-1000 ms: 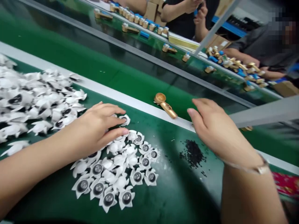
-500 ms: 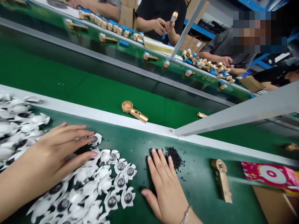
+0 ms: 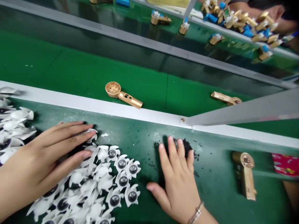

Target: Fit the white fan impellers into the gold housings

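Many white fan impellers (image 3: 102, 171), one scatter of small black pieces (image 3: 187, 145)

Impellers: heaped on the green counter (image 3: 217, 193) beside and below the left hand (image 3: 58, 146), several with dark hubs upward. A second heap (image 3: 15, 124) lies at far left.
Left hand: fingers extended, thumb apart, over the heap's upper edge; a single impeller (image 3: 91, 136) sits at the fingertips, contact unclear.
Right hand: palm down, fingers spread, fingertips at the black pieces, partly covering them. Metal bracelet (image 3: 197, 213) at the wrist.
Gold fan housing (image 3: 123, 95): on the green belt beyond the pale rail (image 3: 58, 101), round end to the left.
Second gold housing (image 3: 246, 175): on the counter, right of the right hand.
Third gold housing (image 3: 225, 98): on the belt, beside the grey post (image 3: 252, 107).
Red packet (image 3: 285, 165): right edge.
Gold-and-blue assemblies (image 3: 240, 20): piled on the far side.
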A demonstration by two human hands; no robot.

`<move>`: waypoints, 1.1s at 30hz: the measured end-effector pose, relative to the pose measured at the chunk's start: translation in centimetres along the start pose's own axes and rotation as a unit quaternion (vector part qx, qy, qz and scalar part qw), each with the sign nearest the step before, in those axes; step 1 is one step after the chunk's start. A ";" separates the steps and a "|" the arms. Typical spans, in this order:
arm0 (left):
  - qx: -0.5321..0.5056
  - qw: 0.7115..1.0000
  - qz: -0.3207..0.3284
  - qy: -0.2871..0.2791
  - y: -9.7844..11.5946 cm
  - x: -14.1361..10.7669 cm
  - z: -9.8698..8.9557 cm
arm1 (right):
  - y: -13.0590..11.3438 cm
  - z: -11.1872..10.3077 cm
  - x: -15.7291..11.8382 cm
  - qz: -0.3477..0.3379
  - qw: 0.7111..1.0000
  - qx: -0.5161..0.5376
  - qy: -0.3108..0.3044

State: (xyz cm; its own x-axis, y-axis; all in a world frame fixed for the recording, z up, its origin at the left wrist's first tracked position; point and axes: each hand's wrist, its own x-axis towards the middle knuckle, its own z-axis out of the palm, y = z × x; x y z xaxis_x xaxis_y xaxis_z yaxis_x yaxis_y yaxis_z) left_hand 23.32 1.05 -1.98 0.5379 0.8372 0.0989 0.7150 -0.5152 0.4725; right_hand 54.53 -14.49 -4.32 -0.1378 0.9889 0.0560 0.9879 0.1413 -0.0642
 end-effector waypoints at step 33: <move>0.027 0.998 0.049 -0.042 -1.0 1.0 -1.5 | -3.5 0.8 -2.7 0.183 0.981 -0.041 0.041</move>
State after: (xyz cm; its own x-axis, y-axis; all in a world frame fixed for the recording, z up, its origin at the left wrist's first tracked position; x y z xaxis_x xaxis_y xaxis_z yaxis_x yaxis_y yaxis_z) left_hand 22.47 2.72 -1.01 0.6411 0.7645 0.0671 0.6787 -0.6056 0.4154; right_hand 51.37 -17.59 -5.04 0.2310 0.9649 0.1246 0.9728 -0.2311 -0.0143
